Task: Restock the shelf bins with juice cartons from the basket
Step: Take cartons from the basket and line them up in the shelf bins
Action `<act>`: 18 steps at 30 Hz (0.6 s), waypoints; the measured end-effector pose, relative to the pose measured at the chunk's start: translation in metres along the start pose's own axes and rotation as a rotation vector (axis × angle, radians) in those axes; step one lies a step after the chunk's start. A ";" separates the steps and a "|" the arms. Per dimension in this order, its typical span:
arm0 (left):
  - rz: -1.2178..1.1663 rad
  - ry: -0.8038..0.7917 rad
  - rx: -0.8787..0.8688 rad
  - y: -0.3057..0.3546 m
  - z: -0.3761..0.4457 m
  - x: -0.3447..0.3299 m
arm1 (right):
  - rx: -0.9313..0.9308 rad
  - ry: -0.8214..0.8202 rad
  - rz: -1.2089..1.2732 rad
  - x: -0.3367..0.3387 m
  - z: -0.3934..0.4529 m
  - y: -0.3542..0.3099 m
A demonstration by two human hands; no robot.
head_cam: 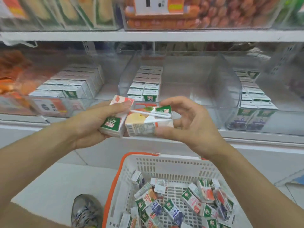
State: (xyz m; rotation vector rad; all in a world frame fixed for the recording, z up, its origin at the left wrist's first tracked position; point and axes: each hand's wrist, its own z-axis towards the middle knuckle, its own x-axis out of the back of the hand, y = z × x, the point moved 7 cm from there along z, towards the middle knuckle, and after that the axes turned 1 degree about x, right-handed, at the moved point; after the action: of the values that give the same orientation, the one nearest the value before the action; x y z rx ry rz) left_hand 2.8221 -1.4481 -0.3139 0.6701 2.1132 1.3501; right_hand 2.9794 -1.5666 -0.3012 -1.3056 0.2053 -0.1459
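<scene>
My left hand [92, 122] grips a small juice carton [115, 122] with a green label, thumb on top. Beside it lies a second carton [148, 122] with a peach picture and a white straw. My right hand [185, 122] holds that one between thumb below and curled fingers above. Both cartons are touching, in front of the middle clear shelf bin [230, 89], which holds two rows of cartons [146, 84] on its left side. Below, the white basket [164, 163] with an orange rim contains several loose cartons [181, 206].
Clear bins to the left [72, 84] and right [253, 102] also hold rows of cartons. An upper shelf [148, 36] carries bins of other packaged goods. A price tag [51, 106] sits at the left bin's front. My shoe [85, 211] stands beside the basket on the tiled floor.
</scene>
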 end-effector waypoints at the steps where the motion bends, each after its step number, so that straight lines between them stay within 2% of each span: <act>1: -0.008 0.016 -0.027 0.004 0.000 0.005 | 0.029 0.075 0.004 0.001 0.005 -0.006; 4: 0.104 0.061 -0.070 0.015 0.002 0.021 | 0.123 0.323 -0.153 0.016 0.024 -0.027; 6: 0.120 0.070 -0.079 0.020 0.006 0.028 | 0.134 0.436 -0.377 0.028 0.040 -0.041; 9: 0.164 0.033 -0.039 0.018 0.014 0.035 | 0.055 0.537 -0.770 0.040 0.067 -0.056; 11: 0.287 -0.067 0.001 0.014 0.014 0.035 | -0.016 0.509 -1.083 0.035 0.086 -0.059; 13: 0.372 -0.156 0.029 0.009 0.012 0.035 | -0.102 0.434 -1.277 0.024 0.102 -0.052; 16: 0.486 -0.162 0.019 0.006 0.010 0.039 | -0.172 0.337 -1.474 0.005 0.118 -0.032; 18: 0.521 -0.148 0.014 0.006 0.010 0.041 | -0.199 0.295 -1.493 -0.003 0.124 -0.021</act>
State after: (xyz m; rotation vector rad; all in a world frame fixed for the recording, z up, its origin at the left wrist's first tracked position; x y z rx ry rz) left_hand 2.7998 -1.4122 -0.3192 1.3516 1.9010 1.4874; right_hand 3.0057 -1.4547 -0.2503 -1.3877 -0.5663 -1.6107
